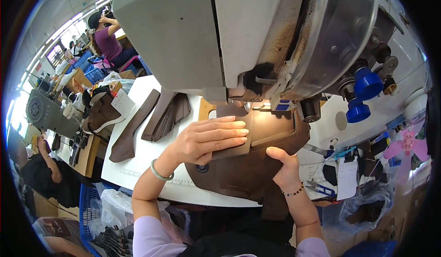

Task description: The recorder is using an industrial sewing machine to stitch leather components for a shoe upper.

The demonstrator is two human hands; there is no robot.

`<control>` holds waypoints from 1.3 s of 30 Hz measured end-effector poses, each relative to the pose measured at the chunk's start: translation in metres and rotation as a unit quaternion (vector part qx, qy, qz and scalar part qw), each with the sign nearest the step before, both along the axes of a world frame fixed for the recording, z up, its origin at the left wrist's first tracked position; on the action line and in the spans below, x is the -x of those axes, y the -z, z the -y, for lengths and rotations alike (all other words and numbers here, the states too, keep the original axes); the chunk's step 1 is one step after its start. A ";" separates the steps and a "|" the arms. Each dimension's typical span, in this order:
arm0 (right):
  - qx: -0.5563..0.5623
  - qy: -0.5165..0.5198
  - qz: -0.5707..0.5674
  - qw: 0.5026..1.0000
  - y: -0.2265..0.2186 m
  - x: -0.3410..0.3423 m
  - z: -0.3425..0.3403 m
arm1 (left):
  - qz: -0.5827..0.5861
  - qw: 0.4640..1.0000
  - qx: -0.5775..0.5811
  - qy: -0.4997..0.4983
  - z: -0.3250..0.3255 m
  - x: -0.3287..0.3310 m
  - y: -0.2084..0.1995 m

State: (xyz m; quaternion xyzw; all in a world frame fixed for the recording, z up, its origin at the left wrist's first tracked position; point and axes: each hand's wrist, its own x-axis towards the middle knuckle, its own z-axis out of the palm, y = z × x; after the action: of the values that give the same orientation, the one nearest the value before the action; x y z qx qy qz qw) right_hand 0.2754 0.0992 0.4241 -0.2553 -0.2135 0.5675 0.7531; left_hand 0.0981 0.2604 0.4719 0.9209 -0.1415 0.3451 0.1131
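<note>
A brown leather-like panel (pixel 229 176) lies on the white work table under the head of a grey sewing machine (pixel 170 36). My left hand (pixel 206 140) rests flat on a smaller brown flap (pixel 225 153) on top of it, fingers stretched side by side and pointing right. The lamp lights a stitched rectangular frame (pixel 275 128) on the panel, just right of those fingertips. At the panel's near right edge, my right hand (pixel 287 167) grips it, thumb on top and the other fingers hidden underneath. The needle area is partly hidden by the machine.
Brown cut strips (pixel 167 117) lie left of the panel, with a brown shoe (pixel 103 112) beyond them. Blue-handled snips (pixel 321 189) and a white card (pixel 347 178) are at the right. A blue basket (pixel 87 211) stands low at left. Other people sit farther left.
</note>
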 end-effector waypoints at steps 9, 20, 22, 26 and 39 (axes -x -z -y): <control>0.021 0.020 0.010 1.000 0.001 -0.001 0.000 | -0.024 0.998 -0.055 -0.016 0.006 0.001 -0.010; 0.019 0.027 0.012 0.999 -0.002 0.002 0.002 | -0.042 0.992 -0.104 -0.062 0.018 0.003 -0.015; 0.023 0.025 0.013 0.999 -0.003 0.002 0.002 | -0.042 0.993 -0.093 -0.065 0.020 0.003 -0.015; 0.023 0.035 0.016 0.999 -0.003 0.003 0.001 | -0.057 0.986 -0.129 -0.085 0.021 0.005 -0.015; 0.012 0.030 0.030 0.999 -0.001 0.003 0.000 | -0.057 0.987 -0.113 -0.094 0.023 0.006 -0.012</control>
State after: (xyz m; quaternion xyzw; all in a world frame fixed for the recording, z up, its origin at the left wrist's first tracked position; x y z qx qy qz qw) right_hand 0.2728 0.0988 0.4246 -0.2873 -0.2219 0.5393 0.7599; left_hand 0.0922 0.2369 0.4837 0.9553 -0.0855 0.2826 -0.0171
